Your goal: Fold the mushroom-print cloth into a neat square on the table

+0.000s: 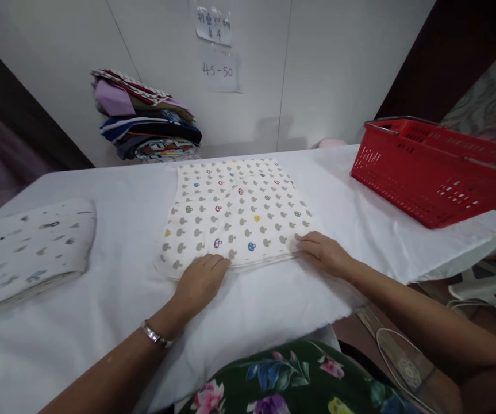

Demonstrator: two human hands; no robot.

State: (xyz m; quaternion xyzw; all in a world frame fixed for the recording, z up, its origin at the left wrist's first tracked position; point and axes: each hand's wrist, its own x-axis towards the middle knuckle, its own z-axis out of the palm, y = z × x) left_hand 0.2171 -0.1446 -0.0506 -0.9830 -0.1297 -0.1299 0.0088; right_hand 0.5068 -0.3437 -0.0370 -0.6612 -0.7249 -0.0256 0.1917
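Observation:
A white cloth [239, 213] printed with grey and coloured mushrooms lies folded flat in front of me, its layers visible along the near edge. My left hand [202, 282] is closed on that near edge, left of its middle, with the thumb out of sight. At the near right corner, my right hand [325, 253] has its fingers closed on the cloth. A second folded cloth [36, 241], white with a small plant-like print, rests to the left, apart from both hands.
Everything lies on a table with a white tablecloth [122, 230]. A red plastic basket [437, 172] stands at the right edge. Several folded fabrics [148, 121] are piled at the back left. Paper signs [219, 69] hang on the wall behind.

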